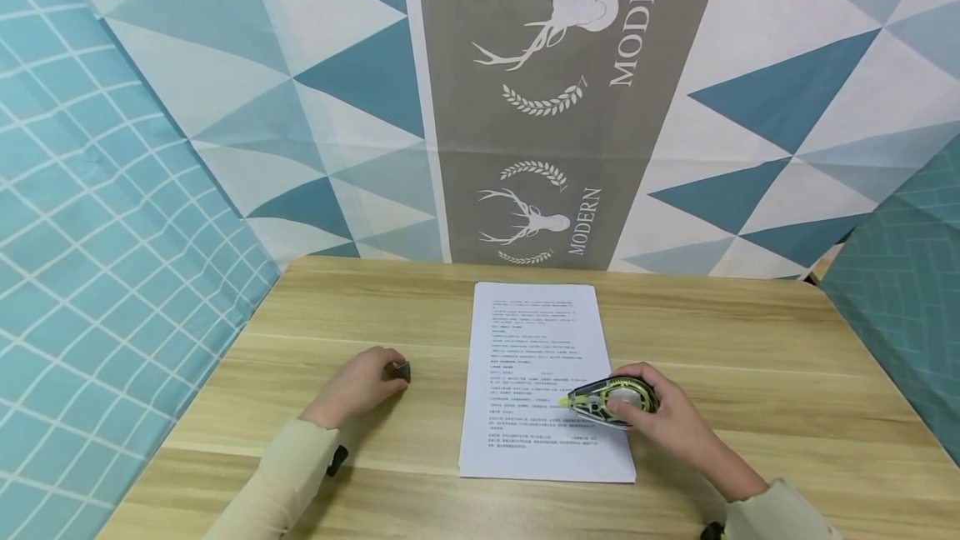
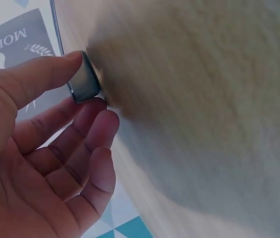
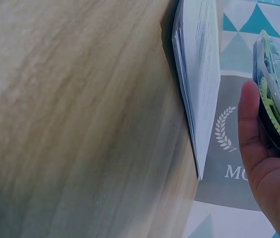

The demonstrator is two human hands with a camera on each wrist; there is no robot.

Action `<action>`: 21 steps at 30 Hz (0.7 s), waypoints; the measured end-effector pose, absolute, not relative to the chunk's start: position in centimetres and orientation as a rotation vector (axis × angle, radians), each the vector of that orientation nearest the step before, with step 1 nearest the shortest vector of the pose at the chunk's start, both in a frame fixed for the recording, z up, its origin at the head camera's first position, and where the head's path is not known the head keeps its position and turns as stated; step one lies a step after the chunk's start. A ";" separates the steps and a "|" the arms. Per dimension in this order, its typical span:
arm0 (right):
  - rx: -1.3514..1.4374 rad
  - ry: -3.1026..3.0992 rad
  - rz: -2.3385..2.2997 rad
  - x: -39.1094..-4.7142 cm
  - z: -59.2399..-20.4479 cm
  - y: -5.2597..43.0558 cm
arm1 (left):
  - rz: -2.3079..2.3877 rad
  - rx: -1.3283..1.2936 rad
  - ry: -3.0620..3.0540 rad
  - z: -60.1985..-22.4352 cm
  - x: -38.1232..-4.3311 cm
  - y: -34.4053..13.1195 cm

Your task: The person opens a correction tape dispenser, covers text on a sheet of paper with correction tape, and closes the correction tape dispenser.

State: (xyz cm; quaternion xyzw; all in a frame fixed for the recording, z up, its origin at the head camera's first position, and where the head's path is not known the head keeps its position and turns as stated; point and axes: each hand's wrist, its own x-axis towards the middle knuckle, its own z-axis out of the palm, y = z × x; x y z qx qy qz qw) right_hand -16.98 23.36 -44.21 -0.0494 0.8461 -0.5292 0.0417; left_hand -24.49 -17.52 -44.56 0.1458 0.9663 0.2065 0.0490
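My right hand [image 1: 671, 419] grips a correction tape dispenser [image 1: 611, 401] with a clear, black and yellow-green body. Its yellow-green tip points left, over the printed sheets [image 1: 536, 457]. In the right wrist view, the dispenser [image 3: 276, 94] is partly cut off by the frame edge. Left of the paper, my left hand [image 1: 362, 382] pinches a small dark, glossy cap-like piece [image 1: 402, 371] close over the table. In the left wrist view, the thumb lies across this piece [image 2: 85, 82], with the other fingers loosely curled below.
The paper stack lies on a light wood-grain table [image 1: 420, 440], its long side running away from me. Behind stands a patterned cloth wall [image 1: 517, 132] with deer heads and triangles. A blue grid-patterned cloth [image 1: 97, 215] borders the table's left side.
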 end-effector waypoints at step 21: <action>-0.133 2.513 -1.696 -17.3 -44.4 23.6 | 0.788 0.483 2.916 -42.7 -23.5 -16.2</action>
